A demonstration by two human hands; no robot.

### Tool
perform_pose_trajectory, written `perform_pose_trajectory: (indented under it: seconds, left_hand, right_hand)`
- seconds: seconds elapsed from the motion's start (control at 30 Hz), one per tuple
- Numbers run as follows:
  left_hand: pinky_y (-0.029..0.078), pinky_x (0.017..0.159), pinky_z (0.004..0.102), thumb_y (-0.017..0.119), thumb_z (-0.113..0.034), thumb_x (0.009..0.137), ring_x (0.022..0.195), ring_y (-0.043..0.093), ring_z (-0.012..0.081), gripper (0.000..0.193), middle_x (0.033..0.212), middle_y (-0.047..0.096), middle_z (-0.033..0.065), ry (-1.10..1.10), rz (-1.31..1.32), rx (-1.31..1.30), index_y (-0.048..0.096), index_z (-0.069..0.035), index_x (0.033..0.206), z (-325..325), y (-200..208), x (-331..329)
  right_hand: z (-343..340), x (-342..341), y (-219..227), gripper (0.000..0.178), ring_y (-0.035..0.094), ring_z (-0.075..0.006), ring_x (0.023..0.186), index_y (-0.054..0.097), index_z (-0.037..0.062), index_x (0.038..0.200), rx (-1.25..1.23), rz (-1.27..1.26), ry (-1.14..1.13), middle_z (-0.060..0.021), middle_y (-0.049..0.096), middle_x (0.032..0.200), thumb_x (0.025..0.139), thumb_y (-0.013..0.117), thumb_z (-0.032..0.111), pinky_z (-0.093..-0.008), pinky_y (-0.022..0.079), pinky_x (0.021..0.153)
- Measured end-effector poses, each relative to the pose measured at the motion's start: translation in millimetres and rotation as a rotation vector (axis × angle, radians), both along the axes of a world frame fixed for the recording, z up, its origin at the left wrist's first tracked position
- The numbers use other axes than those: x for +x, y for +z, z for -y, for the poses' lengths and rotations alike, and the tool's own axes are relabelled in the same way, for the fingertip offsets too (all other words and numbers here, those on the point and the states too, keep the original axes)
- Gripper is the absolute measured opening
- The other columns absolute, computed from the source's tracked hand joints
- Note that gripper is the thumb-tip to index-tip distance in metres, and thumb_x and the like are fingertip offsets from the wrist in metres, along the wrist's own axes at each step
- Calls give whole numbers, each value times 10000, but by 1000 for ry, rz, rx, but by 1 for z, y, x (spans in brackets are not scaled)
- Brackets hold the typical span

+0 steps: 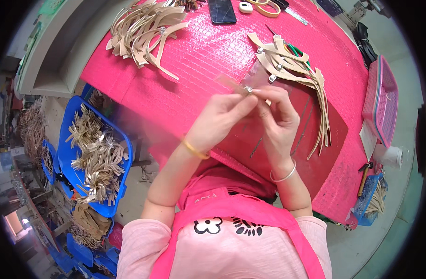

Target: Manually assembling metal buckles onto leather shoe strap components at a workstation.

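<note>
Over the table's middle, my left hand (221,116) and my right hand (279,118) meet with fingertips pinched. Between them is a small silver buckle (249,89) on a thin beige strap (229,83), whose free end sticks out past the left fingers and looks blurred. The fingers cover most of the part they grip. Just beyond my right hand lies a bundle of beige straps (287,63), several with silver buckles, their long tails hanging toward me across a dark red mat (331,132). At the far left rests a heap of similar beige straps (145,35).
Pink sheeting covers the table (199,56). A phone (222,11) and a roll of tape (267,7) lie at the far edge. On the right are a pink basket (373,100), a hammer (363,180) and a blue basket (361,207). A blue bin (66,156) of strap pieces stands left.
</note>
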State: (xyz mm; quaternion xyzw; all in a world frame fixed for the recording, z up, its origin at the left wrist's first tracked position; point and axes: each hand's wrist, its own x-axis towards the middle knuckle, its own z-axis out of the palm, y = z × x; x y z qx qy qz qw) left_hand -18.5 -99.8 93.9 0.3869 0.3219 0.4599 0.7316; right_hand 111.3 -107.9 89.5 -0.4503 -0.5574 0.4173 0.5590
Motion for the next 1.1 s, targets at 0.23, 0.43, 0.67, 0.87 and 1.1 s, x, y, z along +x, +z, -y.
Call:
perform_pose_trajectory:
  seconds: [0.23, 0.43, 0.67, 0.87, 1.1]
  left_hand:
    - [458, 666, 212, 486, -106, 839, 745, 563, 84, 221, 835, 610, 59, 86, -281, 226, 566, 55, 968, 0, 6, 21]
    - [470, 759, 324, 439, -96, 835, 850, 588, 262, 252, 944, 577, 204, 41, 344, -70, 537, 77, 990, -1, 14, 15]
    - [491, 724, 335, 478, -114, 833, 804, 599, 246, 217, 891, 592, 194, 195, 113, -20, 560, 57, 939, 2, 7, 20]
    - [502, 699, 331, 478, -94, 830, 769, 604, 236, 197, 854, 600, 182, 280, 169, -44, 563, 60, 919, 4, 5, 23]
    - [497, 696, 309, 479, -85, 829, 756, 601, 208, 196, 857, 601, 172, 296, 158, -46, 564, 70, 914, 10, 1, 21]
  right_hand:
    - [1, 11, 52, 175, 519, -133, 605, 586, 19, 839, 102, 0, -46, -49, 521, 734, 678, 589, -49, -181, 414, 575]
    - [5, 38, 16, 197, 565, -166, 613, 611, 39, 813, 679, 574, 8, -75, 584, 724, 623, 613, -15, -261, 435, 514]
    - [12, 29, 5, 196, 570, -161, 619, 610, 56, 825, 807, 704, 33, -57, 582, 727, 629, 614, 47, -274, 431, 542]
    - [10, 23, 3, 216, 571, -162, 612, 609, 48, 819, 800, 650, 77, -57, 578, 724, 603, 615, 48, -277, 442, 537]
    - [9, 16, 6, 212, 572, -171, 607, 602, 28, 799, 845, 592, 135, -54, 576, 707, 588, 613, 28, -271, 461, 541]
